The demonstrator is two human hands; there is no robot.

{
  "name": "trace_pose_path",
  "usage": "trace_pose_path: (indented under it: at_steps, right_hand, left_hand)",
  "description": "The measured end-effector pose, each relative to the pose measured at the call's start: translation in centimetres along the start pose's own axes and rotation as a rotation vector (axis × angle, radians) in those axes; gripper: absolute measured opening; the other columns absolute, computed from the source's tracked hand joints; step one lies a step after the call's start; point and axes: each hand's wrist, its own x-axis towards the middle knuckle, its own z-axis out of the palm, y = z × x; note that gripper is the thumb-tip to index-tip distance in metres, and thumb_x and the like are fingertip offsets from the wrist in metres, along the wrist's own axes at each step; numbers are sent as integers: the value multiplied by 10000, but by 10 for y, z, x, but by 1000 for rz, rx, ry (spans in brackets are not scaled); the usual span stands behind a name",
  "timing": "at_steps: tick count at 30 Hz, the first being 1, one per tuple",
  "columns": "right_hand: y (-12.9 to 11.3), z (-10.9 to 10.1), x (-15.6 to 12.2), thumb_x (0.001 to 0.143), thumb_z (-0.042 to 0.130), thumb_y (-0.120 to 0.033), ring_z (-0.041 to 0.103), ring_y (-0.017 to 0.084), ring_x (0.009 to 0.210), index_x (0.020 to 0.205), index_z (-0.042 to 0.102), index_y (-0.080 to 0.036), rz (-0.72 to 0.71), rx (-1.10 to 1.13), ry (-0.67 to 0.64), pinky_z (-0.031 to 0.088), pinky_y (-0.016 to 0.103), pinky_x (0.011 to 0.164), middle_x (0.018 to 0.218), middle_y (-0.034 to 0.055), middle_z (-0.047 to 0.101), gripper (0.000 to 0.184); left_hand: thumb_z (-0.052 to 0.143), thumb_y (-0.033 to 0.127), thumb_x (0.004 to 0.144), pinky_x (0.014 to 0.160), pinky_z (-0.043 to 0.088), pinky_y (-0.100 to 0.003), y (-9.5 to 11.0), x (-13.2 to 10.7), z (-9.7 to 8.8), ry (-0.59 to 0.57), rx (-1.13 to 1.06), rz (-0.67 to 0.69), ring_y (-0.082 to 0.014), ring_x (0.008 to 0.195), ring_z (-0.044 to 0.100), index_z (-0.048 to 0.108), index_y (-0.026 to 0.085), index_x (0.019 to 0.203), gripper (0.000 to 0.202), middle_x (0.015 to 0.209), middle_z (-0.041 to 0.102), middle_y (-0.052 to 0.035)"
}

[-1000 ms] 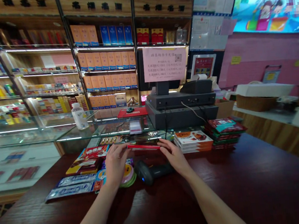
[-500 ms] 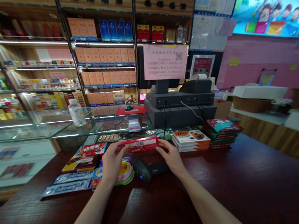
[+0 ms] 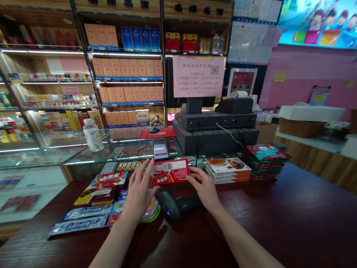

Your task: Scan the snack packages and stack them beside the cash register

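1. The red snack box [image 3: 169, 171] had turned from the earlier views, going from edge-on to tilted. It now sat level at lower centre, with its barcode label [image 3: 162, 166] showing on the upper part of its face.
2. The left hand [image 3: 139, 192] had opened, its fingers spread and their tips just beside the box's left end, apparently no longer gripping it.
3. The right hand [image 3: 203, 188] was also open, its fingers touching the box's right end. I could not tell whether it bore the box's weight.
4. A handheld barcode scanner [image 3: 173, 206] lay on the dark wood counter [image 3: 268, 218] just below the box, between the hands.
5. Wrapped snack bars [image 3: 86, 222] lay at lower left, and stacked boxes [image 3: 229, 170] stood just right of the right hand.
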Motion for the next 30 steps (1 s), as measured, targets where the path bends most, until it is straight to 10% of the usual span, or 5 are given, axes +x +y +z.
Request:
trace_pose_path:
  at_steps: [23, 30]
  right_hand:
    - [-15, -22, -3, 877, 634, -344, 671, 244, 1129, 1340, 600, -237, 1, -214, -361, 458, 459, 1051, 1188, 73, 745, 476]
    - [-23, -38, -8, 604, 883, -333, 585, 314, 1234, 1413, 555, -338, -15, -449, -652, 364, 503, 1106, 1293, 55, 690, 873]
  left_hand:
    - [597, 107, 818, 1182, 305, -531, -21, -2, -20, -62, 178, -81, -283, 1386, 475, 341, 290, 1498, 749, 1507, 494, -107]
    - [632, 135, 809, 1212, 220, -563, -31, -4, -22, -49, 191, -112, -286, 1365, 507, 381, 310, 1464, 723, 1508, 510, -83]
